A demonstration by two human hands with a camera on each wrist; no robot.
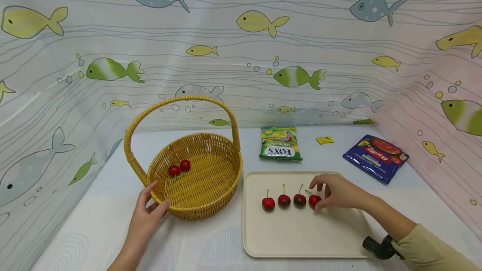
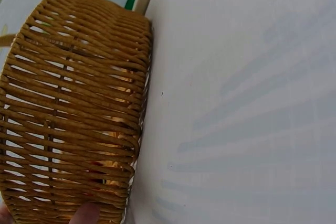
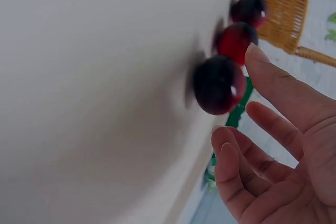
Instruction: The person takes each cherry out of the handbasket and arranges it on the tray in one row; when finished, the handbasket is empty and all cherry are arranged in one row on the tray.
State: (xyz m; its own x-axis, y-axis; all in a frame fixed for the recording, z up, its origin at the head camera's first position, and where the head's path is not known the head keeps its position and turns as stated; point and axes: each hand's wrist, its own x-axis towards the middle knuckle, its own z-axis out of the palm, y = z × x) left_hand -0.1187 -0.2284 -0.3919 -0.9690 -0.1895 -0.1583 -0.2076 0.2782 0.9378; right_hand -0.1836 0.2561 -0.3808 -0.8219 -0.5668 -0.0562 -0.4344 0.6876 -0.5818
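Note:
In the head view, my left hand (image 1: 147, 210) holds the near-left rim of the yellow wicker basket (image 1: 203, 211), its thumb (image 2: 85, 214) against the outer weave in the left wrist view. Two red cherries (image 1: 179, 168) lie inside the basket at its left. My right hand (image 1: 337, 191) is over the beige tray (image 1: 286, 237), by the rightmost cherry (image 1: 314, 200) of a row of several stemmed cherries. In the right wrist view, thumb and fingers are spread around that cherry (image 3: 218, 85), with a gap between it and the fingertips.
Behind the tray lie a green FOX'S candy bag (image 1: 280, 143) and a small yellow packet (image 1: 324, 139). A dark blue Barilla pouch (image 1: 375, 158) sits at the right. The basket's tall handle (image 1: 180, 98) arches up, and a fish-print curtain (image 1: 233, 66) stands behind the table.

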